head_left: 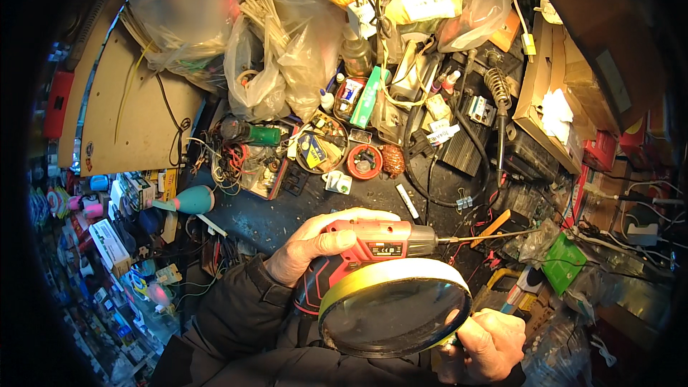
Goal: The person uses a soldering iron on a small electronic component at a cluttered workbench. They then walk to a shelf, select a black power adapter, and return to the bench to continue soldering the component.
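Gripping a red drill (383,236) in the left hand (308,245), with thumb and fingers clamped about its body; clenching the handle of a round magnifying glass (394,315) in the right hand (493,342), closed firmly. Both held low over the near side of the bench (365,204), with the magnifying glass partly hiding the drill; cannot tell whether touching or apart. Pointing rightward with the long bit (473,237), toward loose wires (608,244): likely to snag or wind them up if triggered by accident. Liable also to scratch the lens by knocking it against the drill, or to bend the bit by catching it on the green board (564,263) beyond its tip. Counting one drill, one bit, one magnifying glass, one green board, one orange stick (500,220), one red ring-shaped dish (350,163) and one metal clip (465,203); unable to count the tangled wires.
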Motion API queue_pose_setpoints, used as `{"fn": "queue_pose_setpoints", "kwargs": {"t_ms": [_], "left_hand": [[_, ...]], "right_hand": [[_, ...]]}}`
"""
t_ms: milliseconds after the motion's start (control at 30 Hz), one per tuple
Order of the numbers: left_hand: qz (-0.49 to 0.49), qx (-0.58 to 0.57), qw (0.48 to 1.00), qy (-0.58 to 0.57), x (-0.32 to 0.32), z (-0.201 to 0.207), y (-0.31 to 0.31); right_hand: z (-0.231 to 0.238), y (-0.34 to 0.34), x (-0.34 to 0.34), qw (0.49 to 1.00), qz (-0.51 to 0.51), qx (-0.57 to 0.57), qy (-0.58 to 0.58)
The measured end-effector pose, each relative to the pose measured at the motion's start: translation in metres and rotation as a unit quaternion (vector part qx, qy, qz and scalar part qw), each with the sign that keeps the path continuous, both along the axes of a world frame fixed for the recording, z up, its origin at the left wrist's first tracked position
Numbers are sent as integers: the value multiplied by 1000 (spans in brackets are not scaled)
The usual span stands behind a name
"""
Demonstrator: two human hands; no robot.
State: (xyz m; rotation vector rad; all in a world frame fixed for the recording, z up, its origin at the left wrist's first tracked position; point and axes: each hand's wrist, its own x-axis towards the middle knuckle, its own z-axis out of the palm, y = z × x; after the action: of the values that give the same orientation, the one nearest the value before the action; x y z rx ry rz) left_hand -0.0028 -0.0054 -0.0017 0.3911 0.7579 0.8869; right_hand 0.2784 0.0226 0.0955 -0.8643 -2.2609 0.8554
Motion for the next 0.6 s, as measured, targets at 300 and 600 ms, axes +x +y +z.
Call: {"fn": "queue_pose_setpoints", "kwargs": {"t_ms": [300,600], "left_hand": [[2,28,1000,5,0,-3,-7],[84,-18,996,-1,3,-8,-36]], "right_hand": [[-1,-5,0,1000,-10,15,5],[-60,45,35,959,-282,30,-23]]}}
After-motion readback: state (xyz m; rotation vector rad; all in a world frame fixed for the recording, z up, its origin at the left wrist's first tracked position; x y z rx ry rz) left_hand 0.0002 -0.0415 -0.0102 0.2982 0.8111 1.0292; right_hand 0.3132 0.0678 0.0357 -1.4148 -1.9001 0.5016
